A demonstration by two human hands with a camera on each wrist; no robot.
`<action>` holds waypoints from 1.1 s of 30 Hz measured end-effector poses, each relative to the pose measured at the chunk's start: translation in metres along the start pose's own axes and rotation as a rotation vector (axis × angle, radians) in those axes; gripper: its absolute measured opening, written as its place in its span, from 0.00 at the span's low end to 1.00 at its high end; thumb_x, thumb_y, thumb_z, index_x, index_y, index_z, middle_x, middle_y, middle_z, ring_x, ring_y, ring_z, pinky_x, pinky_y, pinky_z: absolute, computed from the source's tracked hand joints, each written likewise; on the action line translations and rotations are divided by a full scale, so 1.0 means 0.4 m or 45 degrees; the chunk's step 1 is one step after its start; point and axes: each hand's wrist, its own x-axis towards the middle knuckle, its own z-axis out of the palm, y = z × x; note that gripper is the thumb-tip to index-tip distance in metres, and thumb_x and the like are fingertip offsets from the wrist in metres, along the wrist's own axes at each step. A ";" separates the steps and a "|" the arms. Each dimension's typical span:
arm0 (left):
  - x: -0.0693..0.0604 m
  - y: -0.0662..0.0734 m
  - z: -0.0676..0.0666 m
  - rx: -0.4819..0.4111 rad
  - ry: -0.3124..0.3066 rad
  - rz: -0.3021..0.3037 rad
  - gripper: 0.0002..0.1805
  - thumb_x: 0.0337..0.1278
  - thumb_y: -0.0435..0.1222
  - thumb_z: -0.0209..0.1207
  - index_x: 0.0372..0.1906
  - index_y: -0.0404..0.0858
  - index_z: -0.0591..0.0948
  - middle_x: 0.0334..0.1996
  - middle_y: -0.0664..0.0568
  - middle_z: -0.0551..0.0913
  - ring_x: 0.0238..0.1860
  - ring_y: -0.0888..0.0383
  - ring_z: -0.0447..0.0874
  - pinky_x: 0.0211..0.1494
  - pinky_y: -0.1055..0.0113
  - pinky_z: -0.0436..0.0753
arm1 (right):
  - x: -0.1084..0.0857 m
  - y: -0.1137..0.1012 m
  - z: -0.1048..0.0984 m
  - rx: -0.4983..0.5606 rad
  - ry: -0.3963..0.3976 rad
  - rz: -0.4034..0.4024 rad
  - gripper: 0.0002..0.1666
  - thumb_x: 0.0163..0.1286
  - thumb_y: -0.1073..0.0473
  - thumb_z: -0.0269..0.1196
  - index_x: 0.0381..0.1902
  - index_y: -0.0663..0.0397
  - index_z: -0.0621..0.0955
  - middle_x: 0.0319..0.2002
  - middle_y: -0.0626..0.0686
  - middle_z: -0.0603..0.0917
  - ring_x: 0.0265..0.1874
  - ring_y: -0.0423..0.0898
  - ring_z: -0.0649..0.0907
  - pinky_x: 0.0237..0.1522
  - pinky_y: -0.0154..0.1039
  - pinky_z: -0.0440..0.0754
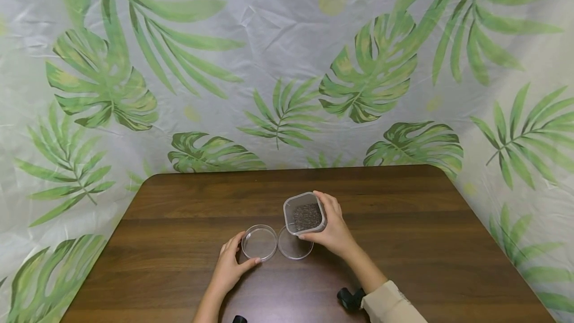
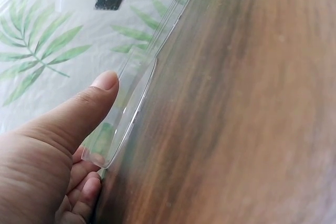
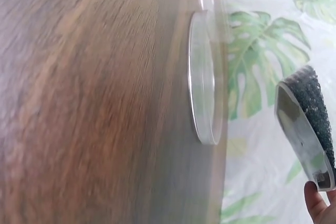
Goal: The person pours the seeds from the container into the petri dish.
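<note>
My right hand (image 1: 334, 228) grips a clear square plastic container (image 1: 289, 208) by its side, thumb at the near edge and fingers at the far one. Dark fine grains (image 1: 307, 217) lie inside it. It is held tilted, above the table and partly over a round clear petri dish half (image 1: 295, 249), which also shows in the right wrist view. Beside that one lies another petri dish half (image 1: 259, 244), its rim at or close to touching the first. My left hand (image 1: 228, 265) holds this left one by its rim, thumb (image 2: 105, 82) on the near side and fingers beyond.
The brown wooden table (image 1: 188, 208) has rounded far corners. Behind it hangs a pale cloth (image 1: 287, 64) printed with green leaves. Black wrist devices show near my forearms, one (image 1: 350, 299) by the right cuff and another (image 1: 239, 319) at the bottom edge.
</note>
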 end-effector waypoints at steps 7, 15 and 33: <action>0.002 -0.004 0.003 0.014 0.007 0.013 0.46 0.32 0.49 0.70 0.61 0.34 0.66 0.57 0.42 0.69 0.53 0.47 0.67 0.53 0.56 0.72 | 0.005 -0.008 0.024 -0.055 -0.023 -0.023 0.63 0.27 0.53 0.80 0.64 0.33 0.60 0.57 0.49 0.61 0.55 0.48 0.60 0.50 0.54 0.67; 0.000 -0.001 0.002 0.002 0.013 0.010 0.46 0.32 0.49 0.70 0.61 0.34 0.66 0.57 0.42 0.69 0.53 0.48 0.67 0.53 0.56 0.72 | 0.010 -0.019 0.052 -0.148 -0.063 -0.070 0.63 0.28 0.52 0.79 0.65 0.38 0.61 0.57 0.51 0.61 0.54 0.51 0.59 0.48 0.54 0.68; 0.001 0.003 0.000 0.002 0.012 0.010 0.46 0.33 0.49 0.70 0.61 0.34 0.66 0.57 0.42 0.69 0.53 0.48 0.67 0.53 0.57 0.73 | 0.013 -0.027 0.118 -0.309 -0.097 -0.152 0.61 0.29 0.51 0.79 0.64 0.45 0.63 0.54 0.53 0.64 0.54 0.53 0.62 0.52 0.53 0.65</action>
